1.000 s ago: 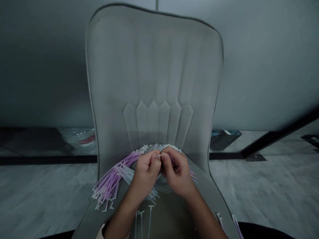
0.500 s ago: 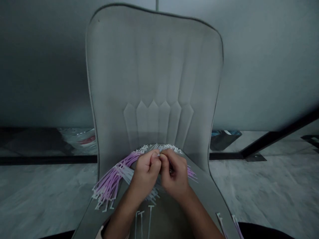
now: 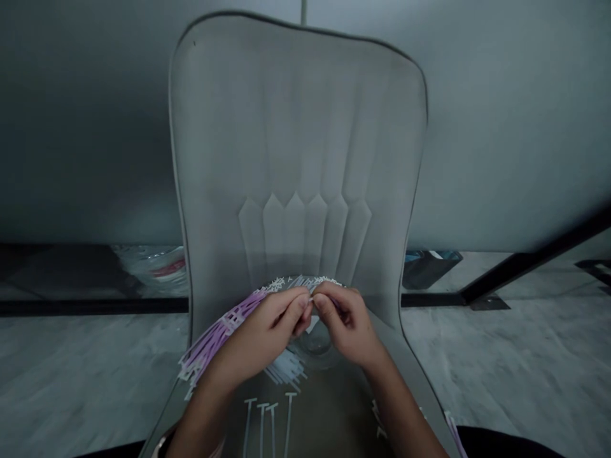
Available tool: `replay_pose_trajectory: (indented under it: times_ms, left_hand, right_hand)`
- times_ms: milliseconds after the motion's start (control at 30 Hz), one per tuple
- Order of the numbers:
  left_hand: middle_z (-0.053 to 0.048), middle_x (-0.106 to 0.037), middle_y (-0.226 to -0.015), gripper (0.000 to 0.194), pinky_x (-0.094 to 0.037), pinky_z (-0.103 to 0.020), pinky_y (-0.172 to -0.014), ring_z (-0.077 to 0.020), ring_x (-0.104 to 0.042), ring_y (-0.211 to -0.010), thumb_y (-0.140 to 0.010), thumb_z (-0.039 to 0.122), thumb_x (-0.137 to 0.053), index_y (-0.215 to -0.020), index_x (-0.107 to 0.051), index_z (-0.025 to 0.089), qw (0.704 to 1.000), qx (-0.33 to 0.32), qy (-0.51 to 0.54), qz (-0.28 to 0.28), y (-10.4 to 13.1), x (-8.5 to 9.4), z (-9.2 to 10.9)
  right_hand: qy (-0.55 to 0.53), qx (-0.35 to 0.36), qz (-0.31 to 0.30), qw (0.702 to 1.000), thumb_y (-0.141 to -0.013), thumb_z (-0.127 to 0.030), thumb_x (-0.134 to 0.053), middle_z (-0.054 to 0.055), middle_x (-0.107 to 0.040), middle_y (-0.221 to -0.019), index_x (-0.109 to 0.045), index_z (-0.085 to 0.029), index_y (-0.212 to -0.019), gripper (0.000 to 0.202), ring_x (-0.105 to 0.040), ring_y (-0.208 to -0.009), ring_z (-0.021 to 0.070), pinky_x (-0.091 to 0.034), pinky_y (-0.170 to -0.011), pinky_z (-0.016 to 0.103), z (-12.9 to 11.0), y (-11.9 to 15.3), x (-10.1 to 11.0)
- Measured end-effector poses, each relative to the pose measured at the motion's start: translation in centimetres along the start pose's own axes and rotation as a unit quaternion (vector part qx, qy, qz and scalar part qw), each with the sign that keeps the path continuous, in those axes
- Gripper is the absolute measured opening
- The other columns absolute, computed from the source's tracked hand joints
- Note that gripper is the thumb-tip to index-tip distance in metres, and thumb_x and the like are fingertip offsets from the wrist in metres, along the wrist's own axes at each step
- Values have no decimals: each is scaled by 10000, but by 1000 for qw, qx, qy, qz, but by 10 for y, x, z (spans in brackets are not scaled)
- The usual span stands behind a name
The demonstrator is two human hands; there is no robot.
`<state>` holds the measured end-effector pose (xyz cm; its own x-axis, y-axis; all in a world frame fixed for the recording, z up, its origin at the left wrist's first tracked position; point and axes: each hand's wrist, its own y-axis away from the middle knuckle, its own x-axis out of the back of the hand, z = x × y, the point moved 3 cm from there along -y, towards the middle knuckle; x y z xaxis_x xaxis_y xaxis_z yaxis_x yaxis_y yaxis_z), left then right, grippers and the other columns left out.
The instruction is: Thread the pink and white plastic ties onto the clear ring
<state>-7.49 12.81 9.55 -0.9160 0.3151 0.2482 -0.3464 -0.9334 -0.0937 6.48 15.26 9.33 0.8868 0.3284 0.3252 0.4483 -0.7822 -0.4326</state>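
Note:
My left hand (image 3: pixel 281 318) and my right hand (image 3: pixel 346 318) meet above the chair seat, fingertips pinched together. Between them is a small pale piece (image 3: pixel 310 299), mostly hidden by the fingers. A bundle of purple sticks with white ends (image 3: pixel 217 334) fans out beside my left forearm. Under my hands lie pale blue-white sticks (image 3: pixel 285 369) and a clear round object (image 3: pixel 319 346). Several white T-ended sticks (image 3: pixel 272 423) lie apart at the seat's front. Small white pieces (image 3: pixel 326 280) line the back of the seat.
The grey padded chair back (image 3: pixel 296 140) rises behind the seat. Black metal bars (image 3: pixel 95 306) run at floor level. A clear plastic bag (image 3: pixel 160 264) lies at the left, a dark packet (image 3: pixel 429 267) at the right. More purple sticks (image 3: pixel 454 432) rest at the seat's right edge.
My left hand has turned flatter and my right hand has shifted slightly right. Another T-ended stick shows at the left of the front row. The clear round object is now more visible.

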Motion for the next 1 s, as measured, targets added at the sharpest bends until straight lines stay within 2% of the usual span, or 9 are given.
replay_pose_trajectory:
  times_ms: [100,267,533,700,867,1000]
  left_hand:
    - [46,-454,-593,375,-310,-230,-487,-99,-382,-513,-986,399,-373,-685,-466,196,997,42,57,-27,2,-3,-2]
    - [51,-449,-531,421,-297,-232,-465,-99,-379,-460,-976,437,-383,-643,-476,196,997,61,45,5,2,-10,-4]
    - [32,-485,-654,326,-346,-264,-606,-140,-469,-632,-981,330,-381,-690,-469,210,994,-5,-87,72,1,-10,5]
    - [12,-578,-690,281,-387,-278,-660,-165,-542,-691,-954,320,-413,-747,-575,221,992,-11,-62,107,4,-9,7]
    - [-7,-661,-770,244,-423,-290,-738,-182,-593,-786,-935,276,-443,-804,-642,223,993,-13,-46,112,2,-10,5]
    - [-7,-660,-805,220,-423,-289,-756,-178,-589,-809,-937,247,-443,-855,-646,227,992,-33,-62,108,2,-10,2]
  right_hand:
    - [0,-7,-30,1000,-970,-262,-457,-37,-451,-586,-545,-173,-679,317,-395,-540,102,-285,-506,227,-2,0,3]
    - [14,-27,-38,999,-976,-290,-452,-46,-418,-571,-517,-177,-654,347,-370,-520,97,-263,-491,227,-2,-1,6]
    - [-13,-38,-40,998,-986,-351,-441,-21,-497,-623,-541,-174,-686,362,-434,-590,117,-319,-551,238,2,-1,9]
    - [-5,-38,-15,999,-981,-378,-437,-35,-410,-625,-480,-189,-683,356,-381,-592,118,-316,-554,239,2,-1,8]
    - [-27,-50,-13,998,-983,-367,-428,-38,-391,-621,-461,-196,-689,342,-348,-558,111,-307,-523,234,5,0,6]
    - [-24,-40,-12,999,-985,-331,-415,-31,-400,-622,-468,-191,-691,330,-355,-564,111,-307,-521,239,3,1,9]
